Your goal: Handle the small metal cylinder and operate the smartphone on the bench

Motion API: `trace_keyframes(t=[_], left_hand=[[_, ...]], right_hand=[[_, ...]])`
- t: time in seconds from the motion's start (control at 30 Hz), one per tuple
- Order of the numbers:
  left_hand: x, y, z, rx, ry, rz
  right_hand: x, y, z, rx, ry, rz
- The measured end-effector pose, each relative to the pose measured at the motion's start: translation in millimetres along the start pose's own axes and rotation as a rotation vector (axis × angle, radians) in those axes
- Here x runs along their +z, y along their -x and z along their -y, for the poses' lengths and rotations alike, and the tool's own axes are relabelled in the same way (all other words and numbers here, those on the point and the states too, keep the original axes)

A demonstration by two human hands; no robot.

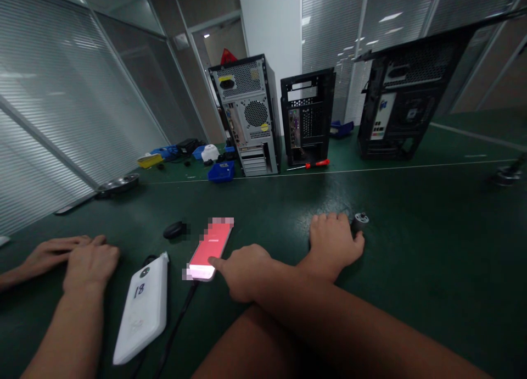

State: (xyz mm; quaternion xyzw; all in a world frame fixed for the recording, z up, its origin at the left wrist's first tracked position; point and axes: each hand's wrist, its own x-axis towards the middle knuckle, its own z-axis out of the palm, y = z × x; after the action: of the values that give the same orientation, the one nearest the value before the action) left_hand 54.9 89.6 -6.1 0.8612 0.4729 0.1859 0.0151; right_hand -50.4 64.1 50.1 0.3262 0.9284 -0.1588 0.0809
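My right hand (249, 270) reaches in from the right, its forearm crossing over my left arm. One outstretched finger touches the lower part of a phone (211, 247) with a lit red screen, lying on the table, partly blurred out. The other fingers are curled and hold nothing. My left hand (332, 240) rests palm down on the table, thumb out to the right side. A small grey cylinder (360, 219) with a round metallic end stands between its thumb and forefinger; whether they touch it I cannot tell.
A white device marked 18 (144, 307), a black cable (177, 324) and a dark mouse-like object (174, 230) lie left. Another person's hands (88, 258) rest beside them. Behind stand computer cases (253, 115), a red screwdriver (317, 163) and a blue bin (221, 172).
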Motion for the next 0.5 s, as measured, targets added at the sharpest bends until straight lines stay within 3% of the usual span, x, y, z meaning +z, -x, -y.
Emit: trace_keyframes(t=[0.17, 0.23, 0.3, 0.33, 0.4, 0.5], left_hand=[[-8.8, -5, -11, -0.013, 0.032, 0.112], [-13.0, -3, -15, -0.015, 0.034, 0.115], [-27.8, 8, -4, -0.032, 0.033, 0.087], [-41.5, 20, 10, -0.051, 0.03, 0.052], [-82.7, 53, 58, -0.085, 0.02, -0.056], [-159.9, 118, 168, -0.115, 0.015, -0.139]], right_hand=[[-1, 1, 0, 0.001, -0.009, 0.002], [0, 1, 0, 0.001, -0.012, -0.009], [1, 0, 0, -0.003, -0.016, -0.015], [1, 0, 0, -0.004, -0.017, -0.015], [1, 0, 0, -0.004, -0.016, -0.012], [1, 0, 0, -0.002, -0.009, -0.009]])
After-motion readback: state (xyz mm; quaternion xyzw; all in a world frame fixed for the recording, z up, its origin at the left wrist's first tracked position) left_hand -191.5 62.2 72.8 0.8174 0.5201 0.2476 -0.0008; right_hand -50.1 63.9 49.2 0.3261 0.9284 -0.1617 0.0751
